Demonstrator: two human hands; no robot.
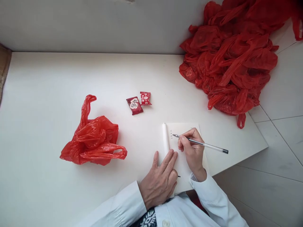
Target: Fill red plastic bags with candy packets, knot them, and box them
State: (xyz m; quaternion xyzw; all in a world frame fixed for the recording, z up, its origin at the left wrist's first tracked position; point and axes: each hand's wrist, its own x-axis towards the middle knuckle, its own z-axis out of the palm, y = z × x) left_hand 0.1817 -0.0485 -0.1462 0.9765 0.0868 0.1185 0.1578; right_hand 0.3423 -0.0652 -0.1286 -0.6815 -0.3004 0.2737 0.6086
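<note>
My right hand (193, 151) grips a clear pen (213, 147), its tip at small dark marks near the upper left of a white notebook page (182, 160). Flat across the notebook's left edge and rolled-back page lies my left hand (161, 179), some fingers stretched out and nothing held. A short dark tip of something pokes out beside it. Left of the notebook, a crumpled red plastic bag (94, 138) rests on the white table (47, 85). Two small red wrapped packets, one darker (134, 105) and one brighter (145, 98), lie side by side above the hands.
A large heap of red plastic bags (227, 63) covers the table's back right corner and reaches beyond its edge. Behind the table stands a grey-white wall (94, 25). Pale floor tiles (284, 138) show past the right edge. A brown object (4, 67) is at the far left.
</note>
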